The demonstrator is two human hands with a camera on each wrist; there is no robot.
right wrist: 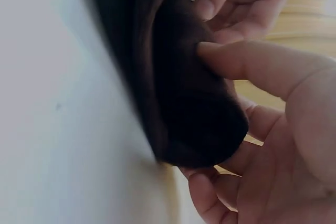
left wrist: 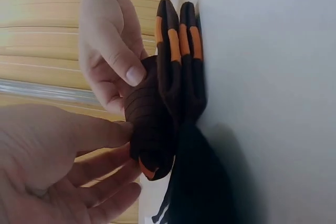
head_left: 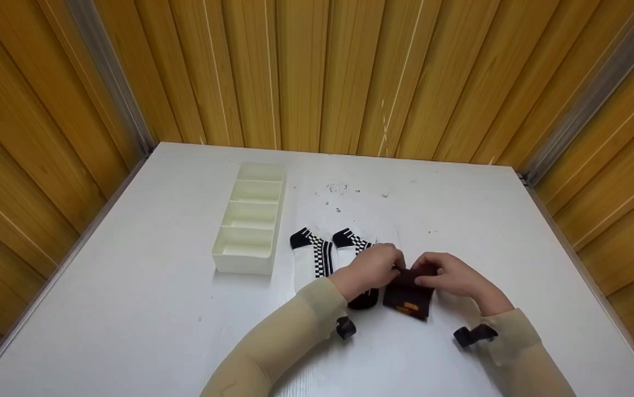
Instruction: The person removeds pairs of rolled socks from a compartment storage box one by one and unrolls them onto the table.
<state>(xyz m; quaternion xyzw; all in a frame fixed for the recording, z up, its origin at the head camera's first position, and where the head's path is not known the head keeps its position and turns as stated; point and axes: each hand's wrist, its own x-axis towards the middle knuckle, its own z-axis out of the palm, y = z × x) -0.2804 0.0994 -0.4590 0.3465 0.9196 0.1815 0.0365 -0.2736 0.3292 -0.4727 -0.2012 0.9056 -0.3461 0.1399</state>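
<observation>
A pair of dark brown socks (head_left: 408, 295) with orange bands lies on the white table, its far end rolled up. My left hand (head_left: 371, 268) pinches one side of the roll between thumb and fingers, and my right hand (head_left: 452, 274) grips the other side. In the left wrist view the roll (left wrist: 147, 114) stands beside the flat, doubled sock ends with their orange bands (left wrist: 175, 45). From the right wrist, the roll (right wrist: 205, 103) appears as a thick dark bundle under my thumb. Its inner layers are too dark to make out.
Left of my hands lie two white ankle socks (head_left: 304, 267) with black toes and checkered bands, one partly hidden by my left hand. Further left stands a cream divided box (head_left: 245, 264) with several compartments. Wood-patterned panels (head_left: 305, 77) enclose the white table (head_left: 129, 275).
</observation>
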